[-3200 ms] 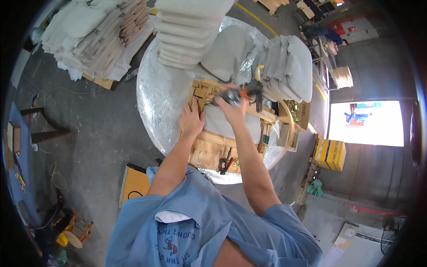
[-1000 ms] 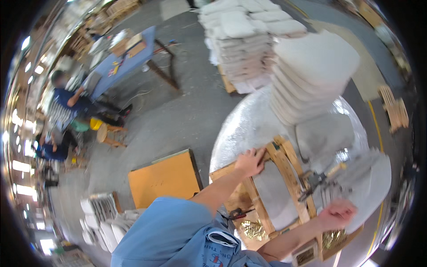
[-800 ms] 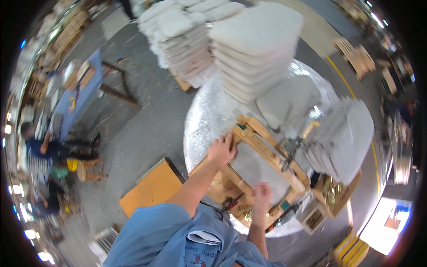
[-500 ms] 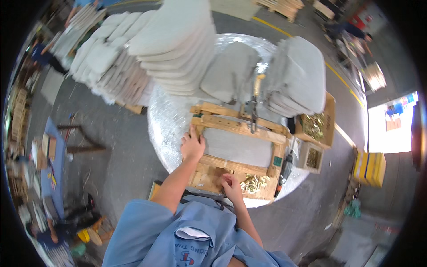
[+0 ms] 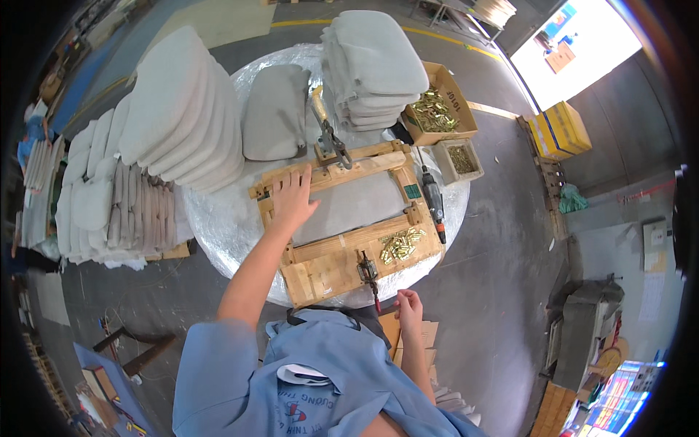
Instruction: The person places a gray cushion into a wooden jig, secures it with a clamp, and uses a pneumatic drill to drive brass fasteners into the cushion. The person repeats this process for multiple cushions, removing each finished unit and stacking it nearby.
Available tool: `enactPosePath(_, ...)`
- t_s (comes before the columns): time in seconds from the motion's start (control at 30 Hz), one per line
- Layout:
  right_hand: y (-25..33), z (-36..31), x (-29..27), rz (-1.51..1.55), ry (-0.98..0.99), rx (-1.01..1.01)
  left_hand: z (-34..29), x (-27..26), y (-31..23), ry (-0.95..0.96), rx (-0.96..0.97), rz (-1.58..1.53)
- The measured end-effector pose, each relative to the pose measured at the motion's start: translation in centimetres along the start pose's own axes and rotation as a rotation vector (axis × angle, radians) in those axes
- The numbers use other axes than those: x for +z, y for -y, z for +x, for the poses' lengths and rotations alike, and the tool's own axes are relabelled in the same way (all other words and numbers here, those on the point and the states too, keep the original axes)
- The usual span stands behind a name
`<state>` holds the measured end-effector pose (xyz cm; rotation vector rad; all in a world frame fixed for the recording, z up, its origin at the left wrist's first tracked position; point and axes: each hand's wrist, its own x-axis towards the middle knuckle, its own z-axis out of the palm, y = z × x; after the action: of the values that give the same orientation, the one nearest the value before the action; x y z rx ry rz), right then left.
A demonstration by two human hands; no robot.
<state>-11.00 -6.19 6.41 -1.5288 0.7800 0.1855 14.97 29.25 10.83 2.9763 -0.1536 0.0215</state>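
In my head view, my left hand (image 5: 293, 198) lies open on the left end of the wooden frame (image 5: 368, 167), near side of the round table (image 5: 211, 233). My half-curled right hand (image 5: 410, 304) is near one of two clamps (image 5: 368, 271); I cannot tell whether it holds anything. Far right, two boxes: a carton (image 5: 461, 113) of brass fittings (image 5: 437, 111), a tray (image 5: 467, 175) of indistinct bits (image 5: 460, 158).

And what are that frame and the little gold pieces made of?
The frame looks like mostly bare wood: yellow-brown, with no painted shine. The little gold pieces look like smooth metal, since they glint brightly; maybe brass, or just brass-coloured.
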Motion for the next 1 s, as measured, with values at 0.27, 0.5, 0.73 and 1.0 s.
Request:
enactPosePath(0.27, -3.2, -4.4, 4.6, 0.004, 0.191, 0.026, 1.0, 0.1, 2.7, 0.180, 0.096, -0.114)
enactPosePath(0.5, -1.7, -2.0, 4.5, -0.182, 0.159, -0.120, -12.3, -2.1, 9.0, 0.212, 0.083, -0.188)
enactPosePath(0.73, 5.8, 3.1, 10.3, -0.755, 0.117, -0.698, -26.7, 1.1, 11.7, 0.049, -0.338, -0.313)
enactPosePath(1.0, 8.6, 8.6, 17.8, -1.046, 0.191, -0.947, -31.1, 4.7, 9.6, -0.159, -0.766, -0.587)
